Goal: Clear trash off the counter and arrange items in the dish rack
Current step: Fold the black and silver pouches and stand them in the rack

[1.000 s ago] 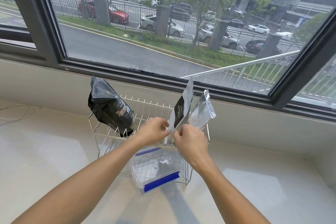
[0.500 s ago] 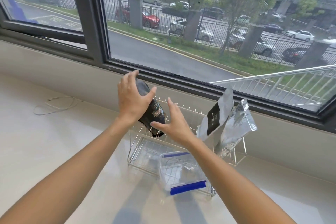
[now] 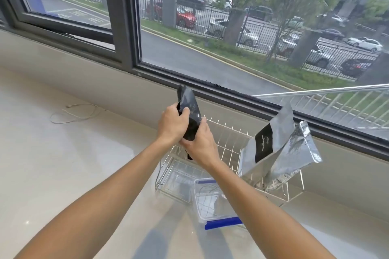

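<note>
1. Both hands hold the black pouch (image 3: pixel 190 111) above the wire dish rack's (image 3: pixel 229 145) left end: the left hand's (image 3: pixel 172 124) grip curls around its side, and the right hand's (image 3: pixel 202 143) grip wraps it from below.
2. The rack stands on the bench (image 3: pixel 63 164) near the back edge, under the window.
3. Two silver pouches (image 3: pixel 280 149) lean at the rack's right end.
4. A clear container with a blue strip (image 3: pixel 216 206) sits at the rack's front edge.

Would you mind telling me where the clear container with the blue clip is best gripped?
Probably by its two long side walls, from above. The clear container lies flat at the wire rack's near end, its top facing up; the right forearm crosses above it, and the blue clip occupies the near edge.
</note>
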